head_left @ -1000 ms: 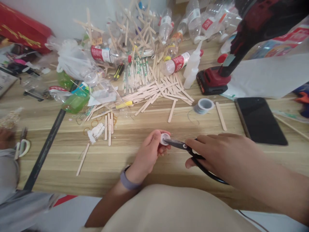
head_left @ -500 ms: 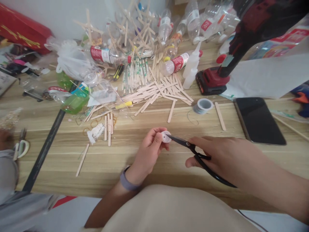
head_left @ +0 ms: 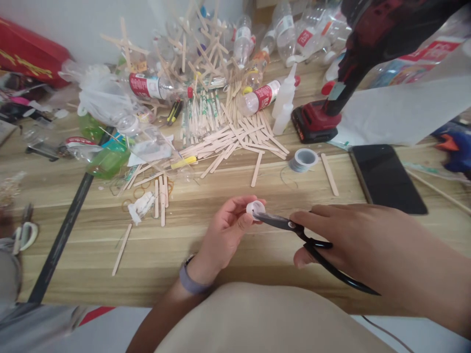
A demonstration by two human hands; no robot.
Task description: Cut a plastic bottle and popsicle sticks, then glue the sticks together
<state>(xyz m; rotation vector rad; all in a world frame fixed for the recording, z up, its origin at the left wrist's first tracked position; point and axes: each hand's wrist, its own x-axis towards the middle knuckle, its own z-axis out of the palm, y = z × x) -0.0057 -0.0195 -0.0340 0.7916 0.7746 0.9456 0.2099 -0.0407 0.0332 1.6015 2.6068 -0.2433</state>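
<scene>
Between the thumb and fingers of my left hand [head_left: 227, 229] is a small white bottle cap [head_left: 256, 208], its hollow side tipped up toward me. A dark spot shows inside it. My right hand [head_left: 353, 240] is closed around the black handles of a pair of scissors [head_left: 283, 223]. The blades are together and point left, with their tip at the inside of the cap. Whether the tip goes through the cap I cannot tell. Both hands are above the wooden table [head_left: 279, 274], near its front edge.
Wooden craft sticks [head_left: 228, 139] lie heaped in the middle, with plastic bottles [head_left: 263, 97] behind. To the right are a wire spool [head_left: 303, 160], a phone [head_left: 388, 177] and a red-black power tool [head_left: 318, 120]. White-handled scissors [head_left: 28, 235] lie at the left beside another person's sleeve [head_left: 9, 274].
The cap has turned in my left hand so its opening faces more upward. My right hand and the scissors have shifted slightly right and down. The whole view has moved a little.
</scene>
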